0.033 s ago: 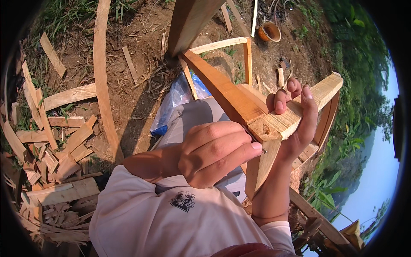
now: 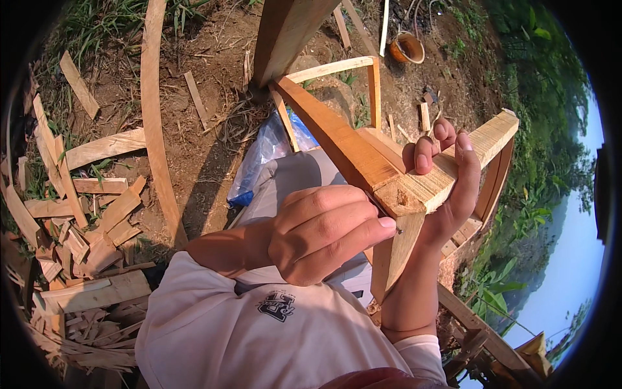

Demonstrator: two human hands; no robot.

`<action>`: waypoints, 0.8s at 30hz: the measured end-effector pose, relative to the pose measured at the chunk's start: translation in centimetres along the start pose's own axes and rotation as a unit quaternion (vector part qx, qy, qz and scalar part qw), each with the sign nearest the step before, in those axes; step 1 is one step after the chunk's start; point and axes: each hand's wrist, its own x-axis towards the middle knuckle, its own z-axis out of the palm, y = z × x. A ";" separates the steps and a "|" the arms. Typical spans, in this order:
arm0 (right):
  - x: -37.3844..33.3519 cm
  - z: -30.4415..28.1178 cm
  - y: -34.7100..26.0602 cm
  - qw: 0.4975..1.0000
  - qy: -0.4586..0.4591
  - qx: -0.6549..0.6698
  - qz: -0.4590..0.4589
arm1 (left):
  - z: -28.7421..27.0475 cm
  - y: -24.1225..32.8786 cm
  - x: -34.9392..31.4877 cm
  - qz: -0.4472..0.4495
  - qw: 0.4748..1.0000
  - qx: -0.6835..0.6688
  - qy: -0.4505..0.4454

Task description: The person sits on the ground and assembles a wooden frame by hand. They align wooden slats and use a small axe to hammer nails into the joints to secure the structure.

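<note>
We saw the left hand (image 2: pixel 327 233) half closed, fingers curled together, knuckles up, one fingertip just beside a small dark nail (image 2: pixel 400 231) at the near corner of the wooden frame (image 2: pixel 402 196). A thin dark edge showed between fingers and wood; we couldn't tell whether the hand gripped it. The right hand (image 2: pixel 453 185) was curled round the pale rail (image 2: pixel 494 133), close to that same corner.

The frame sat in front of the shirt, over the grey trousers (image 2: pixel 301 175): brown rail (image 2: pixel 334 129) running away up-left, pale rail up-right, tapered leg (image 2: pixel 393 259) pointing toward the body. The corner's end grain looked rough.

Around it we had brown soil (image 2: pixel 214 71), wood offcuts (image 2: pixel 103 243) heaped along its left side, a clear-and-blue plastic sheet (image 2: pixel 262 155), an orange bucket (image 2: pixel 407 48) toward the far edge, greenery (image 2: pixel 538 84) and sky (image 2: pixel 564 259) at right.
</note>
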 end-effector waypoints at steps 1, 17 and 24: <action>0.1 -0.2 0.1 1.000 -0.006 0.006 -0.002 | 0.1 -0.2 0.0 0.003 1.000 -0.011 0.004; -0.3 0.1 -0.4 1.000 -0.023 -0.002 0.016 | -0.2 -1.7 -0.3 0.006 0.990 -0.137 -0.037; 0.0 0.3 -0.5 0.998 -0.025 0.047 0.032 | 0.4 -1.9 -0.2 0.020 0.992 -0.121 -0.006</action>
